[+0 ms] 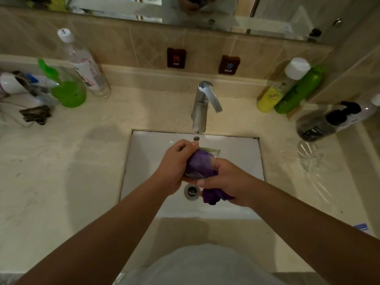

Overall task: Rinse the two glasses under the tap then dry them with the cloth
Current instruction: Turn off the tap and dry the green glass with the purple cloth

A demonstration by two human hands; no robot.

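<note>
Over the white sink [148, 153] my left hand [174, 165] grips a clear glass [211, 153] lying on its side. A purple cloth [200, 163] is stuffed inside that glass, and its loose end hangs from my right hand [228, 182], which clutches it at the glass's mouth. A second clear glass [309, 155] stands on the counter to the right of the sink, apart from both hands. The chrome tap [202, 105] rises behind the sink; I see no water running from it.
Green and clear bottles [82, 66] and a hair dryer [14, 85] crowd the counter's back left. Yellow and green bottles [287, 89] and a dark pump bottle [329, 122] stand at the back right. HOT and COLD tags hang on the tiled wall.
</note>
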